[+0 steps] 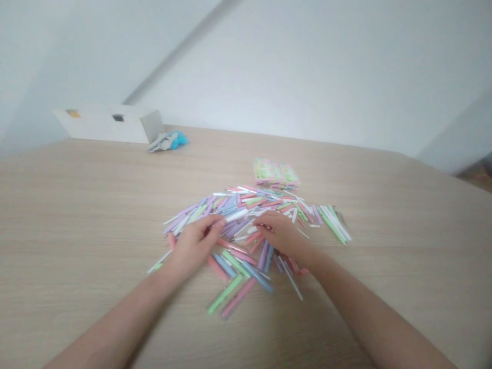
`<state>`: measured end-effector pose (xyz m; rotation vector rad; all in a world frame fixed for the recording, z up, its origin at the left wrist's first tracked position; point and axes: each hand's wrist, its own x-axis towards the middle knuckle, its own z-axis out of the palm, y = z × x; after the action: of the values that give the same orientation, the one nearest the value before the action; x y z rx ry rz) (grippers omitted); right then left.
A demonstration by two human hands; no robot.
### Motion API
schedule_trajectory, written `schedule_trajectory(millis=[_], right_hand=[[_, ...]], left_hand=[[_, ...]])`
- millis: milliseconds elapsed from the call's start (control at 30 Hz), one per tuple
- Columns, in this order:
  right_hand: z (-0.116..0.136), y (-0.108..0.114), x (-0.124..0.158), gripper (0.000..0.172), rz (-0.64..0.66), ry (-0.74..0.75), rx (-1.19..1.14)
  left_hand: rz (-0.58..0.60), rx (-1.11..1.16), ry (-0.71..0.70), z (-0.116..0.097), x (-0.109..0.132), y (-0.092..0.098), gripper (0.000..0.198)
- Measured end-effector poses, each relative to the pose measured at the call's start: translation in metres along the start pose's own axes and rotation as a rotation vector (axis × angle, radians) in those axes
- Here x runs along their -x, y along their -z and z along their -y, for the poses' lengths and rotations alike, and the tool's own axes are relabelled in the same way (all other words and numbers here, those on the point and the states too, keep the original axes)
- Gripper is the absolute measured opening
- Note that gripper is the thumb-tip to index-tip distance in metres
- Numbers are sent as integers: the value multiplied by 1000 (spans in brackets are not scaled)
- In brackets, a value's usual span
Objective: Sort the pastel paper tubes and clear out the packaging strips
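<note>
A broad heap of slim pastel sticks (234,205), like pen barrels in pink, green, blue, purple and white, lies spread over the wooden table. Over its left part, my left hand (194,243) is closed, with a white tube (236,215) pinched at the thumb and forefinger and pointing right. My right hand (282,236) is at the middle right of the heap, its fingers bent together and aimed left. A short white piece (252,230) shows at those fingertips; blur hides whether they grip it. Loose green (225,294) and pink (238,298) sticks lie nearest me.
Behind the heap sit small stacked packs (275,173) in pink and green. At the back left stands a white box (107,124) beside a crumpled grey and blue glove-like bundle (168,141). Several green and white sticks (334,224) lie at the right. A pale wall rises behind the table.
</note>
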<state>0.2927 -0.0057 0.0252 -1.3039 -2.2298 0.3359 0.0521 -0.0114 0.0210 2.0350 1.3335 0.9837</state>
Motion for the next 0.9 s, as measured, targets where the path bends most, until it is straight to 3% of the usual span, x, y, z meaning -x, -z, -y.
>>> schedule_trajectory(millis=[167, 667, 900], right_hand=[[-7, -9, -30, 19, 216, 163, 323], [-8, -10, -51, 15, 446, 318, 467], [5, -6, -62, 19, 593, 363, 600]], left_hand=[[-46, 37, 25, 12, -3, 2, 37], [-23, 102, 30, 10, -3, 2, 35], [-27, 84, 52, 11, -3, 1, 35]])
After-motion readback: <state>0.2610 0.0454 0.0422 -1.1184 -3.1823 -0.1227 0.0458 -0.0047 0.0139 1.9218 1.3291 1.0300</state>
